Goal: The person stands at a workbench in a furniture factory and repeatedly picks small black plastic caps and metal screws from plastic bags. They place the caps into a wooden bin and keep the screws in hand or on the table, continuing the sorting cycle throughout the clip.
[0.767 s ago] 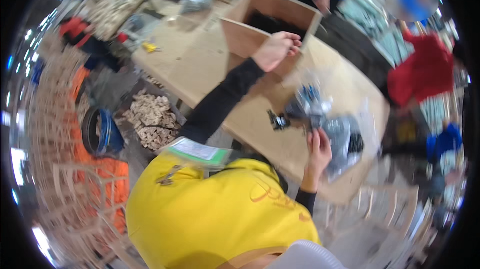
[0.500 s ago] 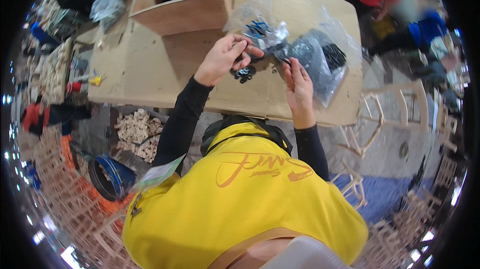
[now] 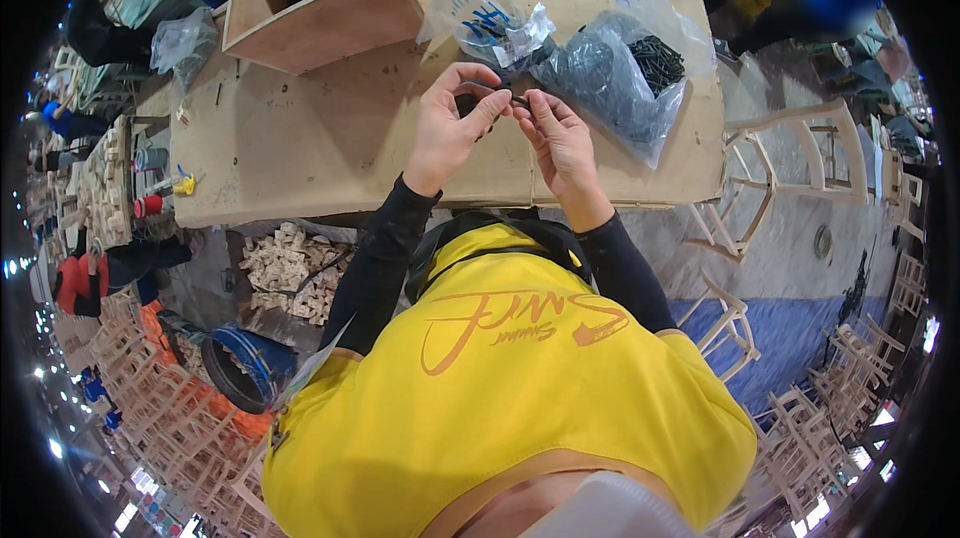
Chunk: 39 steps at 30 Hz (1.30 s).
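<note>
barely visible piece (image 3: 519,101) between fingers (image 3: 543,113)

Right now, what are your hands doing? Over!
Right hand pinching slim dark piece; left hand close alongside. Clear plastic bag of black fasteners beyond right hand. Wooden box farther left.

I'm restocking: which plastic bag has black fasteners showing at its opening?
The rightmost bag: its opening shows black fasteners, unlike the middle bag and leftmost bag.

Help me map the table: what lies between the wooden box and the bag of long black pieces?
In the head view, a clear plastic bag marked in blue lies between them.
</note>
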Each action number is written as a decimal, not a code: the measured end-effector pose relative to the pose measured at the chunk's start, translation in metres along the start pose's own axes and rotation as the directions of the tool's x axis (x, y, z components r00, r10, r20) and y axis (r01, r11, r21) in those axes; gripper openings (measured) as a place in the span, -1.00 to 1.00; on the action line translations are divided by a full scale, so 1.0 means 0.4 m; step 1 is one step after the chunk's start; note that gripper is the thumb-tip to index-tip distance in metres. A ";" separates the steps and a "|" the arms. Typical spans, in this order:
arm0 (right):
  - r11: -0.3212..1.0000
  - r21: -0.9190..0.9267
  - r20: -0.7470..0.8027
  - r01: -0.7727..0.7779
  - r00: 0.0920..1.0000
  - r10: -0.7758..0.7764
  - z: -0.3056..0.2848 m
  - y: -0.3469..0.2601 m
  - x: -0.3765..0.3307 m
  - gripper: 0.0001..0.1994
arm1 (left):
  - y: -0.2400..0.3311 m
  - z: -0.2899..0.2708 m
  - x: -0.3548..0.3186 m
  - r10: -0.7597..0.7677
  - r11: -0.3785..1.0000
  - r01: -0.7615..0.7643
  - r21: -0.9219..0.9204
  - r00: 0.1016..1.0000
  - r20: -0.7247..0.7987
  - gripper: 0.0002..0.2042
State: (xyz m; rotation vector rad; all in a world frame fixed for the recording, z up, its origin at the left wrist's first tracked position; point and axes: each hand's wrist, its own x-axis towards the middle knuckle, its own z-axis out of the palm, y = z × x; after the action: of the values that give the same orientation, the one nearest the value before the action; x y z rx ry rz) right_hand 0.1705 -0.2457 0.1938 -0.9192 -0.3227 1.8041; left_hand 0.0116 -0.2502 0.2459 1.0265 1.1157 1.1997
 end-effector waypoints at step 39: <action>-0.296 -0.954 0.240 0.040 0.693 -0.680 -0.408 -0.322 0.404 -0.78 | -0.132 -0.209 -0.079 -0.370 0.919 0.372 -0.130 0.928 0.039 -0.77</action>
State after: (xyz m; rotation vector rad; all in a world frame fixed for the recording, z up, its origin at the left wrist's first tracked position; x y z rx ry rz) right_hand 0.3475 -0.0800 0.0914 -1.9132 -1.7175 0.1710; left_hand -0.0632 -0.2860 0.1830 0.6788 1.1417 0.9450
